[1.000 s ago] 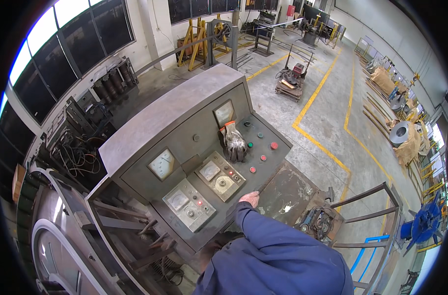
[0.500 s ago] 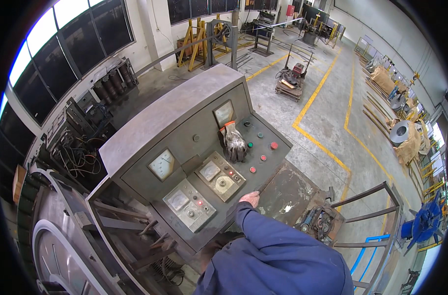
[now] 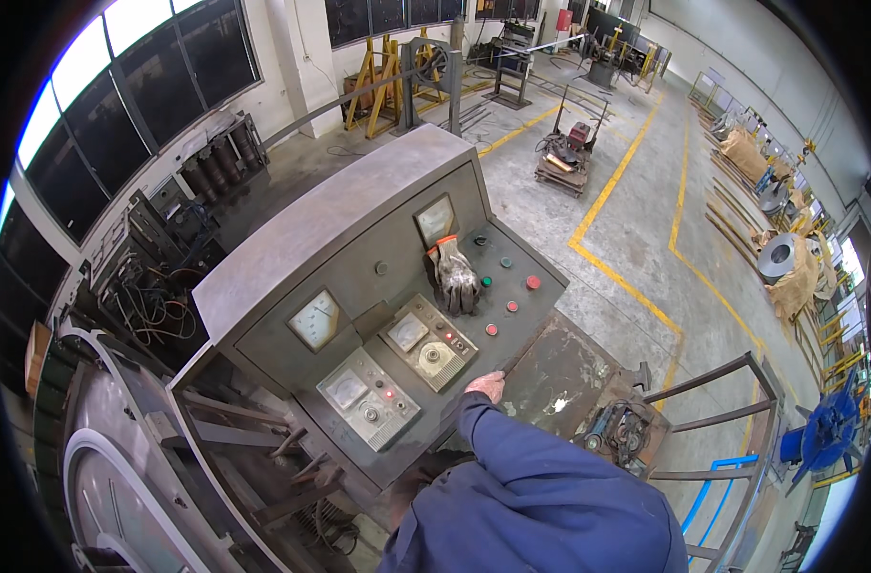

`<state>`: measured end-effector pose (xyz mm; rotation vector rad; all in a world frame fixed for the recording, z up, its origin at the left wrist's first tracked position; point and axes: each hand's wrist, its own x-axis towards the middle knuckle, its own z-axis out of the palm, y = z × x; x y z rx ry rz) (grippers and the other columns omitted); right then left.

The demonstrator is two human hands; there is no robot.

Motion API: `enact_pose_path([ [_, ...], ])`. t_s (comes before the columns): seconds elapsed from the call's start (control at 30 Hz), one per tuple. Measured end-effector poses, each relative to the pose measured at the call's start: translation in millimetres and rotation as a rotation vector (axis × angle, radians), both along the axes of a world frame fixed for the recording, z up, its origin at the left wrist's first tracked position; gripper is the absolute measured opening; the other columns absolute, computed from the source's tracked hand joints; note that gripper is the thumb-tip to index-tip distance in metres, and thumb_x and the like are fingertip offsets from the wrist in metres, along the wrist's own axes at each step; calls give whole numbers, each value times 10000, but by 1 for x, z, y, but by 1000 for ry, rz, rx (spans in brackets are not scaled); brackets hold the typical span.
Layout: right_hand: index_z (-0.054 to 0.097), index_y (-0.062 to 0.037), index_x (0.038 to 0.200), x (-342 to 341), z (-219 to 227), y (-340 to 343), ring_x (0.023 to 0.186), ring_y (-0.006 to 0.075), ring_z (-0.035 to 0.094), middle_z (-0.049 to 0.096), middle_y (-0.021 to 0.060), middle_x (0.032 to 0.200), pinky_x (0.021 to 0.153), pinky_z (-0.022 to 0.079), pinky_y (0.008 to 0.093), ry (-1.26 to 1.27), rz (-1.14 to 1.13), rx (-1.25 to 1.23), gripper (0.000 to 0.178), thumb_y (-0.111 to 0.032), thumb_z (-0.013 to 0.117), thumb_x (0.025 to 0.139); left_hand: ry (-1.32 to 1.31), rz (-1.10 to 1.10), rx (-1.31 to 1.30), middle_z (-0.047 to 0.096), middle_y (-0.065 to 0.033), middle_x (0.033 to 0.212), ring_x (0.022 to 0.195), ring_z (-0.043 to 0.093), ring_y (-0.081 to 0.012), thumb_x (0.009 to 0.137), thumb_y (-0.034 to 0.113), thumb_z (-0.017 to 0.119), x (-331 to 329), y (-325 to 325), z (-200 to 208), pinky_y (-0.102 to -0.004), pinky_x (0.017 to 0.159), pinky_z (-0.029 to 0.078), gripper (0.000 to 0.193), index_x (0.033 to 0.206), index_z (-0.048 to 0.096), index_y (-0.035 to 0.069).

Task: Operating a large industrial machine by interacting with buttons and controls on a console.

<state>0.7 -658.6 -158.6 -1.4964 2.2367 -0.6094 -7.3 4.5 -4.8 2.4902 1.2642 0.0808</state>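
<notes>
Nothing has moved since the earlier frame: the right hand (image 3: 486, 385) still rests on the near edge of the grey control panel (image 3: 397, 315), fingers curled over it. Work gloves (image 3: 455, 277) lie farther up the panel, beside red buttons (image 3: 512, 307). Open concrete floor (image 3: 626, 220) stretches right.

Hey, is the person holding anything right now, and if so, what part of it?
Nothing is lifted. One hand, which one cannot be told, rests on the front edge of the grey control console; the work gloves lie untouched on the panel.
</notes>
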Motion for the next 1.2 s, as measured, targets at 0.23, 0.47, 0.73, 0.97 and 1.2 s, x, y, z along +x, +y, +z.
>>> enact_pose_path([
  [0.23, 516, 33, 1305, 0, 1, -2, 969, 317, 674, 646, 195, 1090, 808, 559, 347, -4, 41, 82, 323, -110, 441, 1026, 38, 4, -23, 695, -280, 1111, 1078, 654, -426, 1005, 585, 375, -1, -3, 6, -472, 964, 497, 746, 1064, 724, -72],
  [0.47, 521, 33, 1298, 0, 3, -1, 967, 318, 674, 648, 196, 1100, 805, 557, 341, -7, 35, 93, 317, -109, 441, 1025, 50, -14, -12, 693, -281, 1116, 1086, 652, -424, 1006, 586, 373, 0, 4, 0, -472, 971, 495, 746, 1073, 720, -70],
  [0.73, 539, 14, 1254, 0, -2, -1, 908, 303, 679, 647, 166, 1036, 758, 562, 349, 63, 53, 41, 278, -119, 453, 1026, 56, -38, 10, 693, -285, 1108, 1080, 651, -427, 1005, 585, 379, 0, 8, -5, -474, 968, 495, 743, 1062, 723, -71],
  [0.97, 515, 30, 1284, 1, -2, 0, 902, 301, 679, 644, 164, 1027, 757, 563, 351, 61, 24, 28, 310, -116, 457, 1018, 46, -36, -1, 694, -290, 1097, 1064, 658, -427, 1008, 574, 380, -1, -5, 8, -470, 959, 502, 740, 1059, 720, -82],
  [1.2, 513, 37, 1293, 0, 0, 0, 905, 294, 680, 645, 163, 1030, 759, 562, 351, 40, 33, 20, 324, -121, 456, 1015, 28, -10, 2, 701, -277, 1094, 1051, 669, -419, 1004, 581, 384, -1, -5, 7, -476, 939, 516, 737, 1053, 729, -68],
])
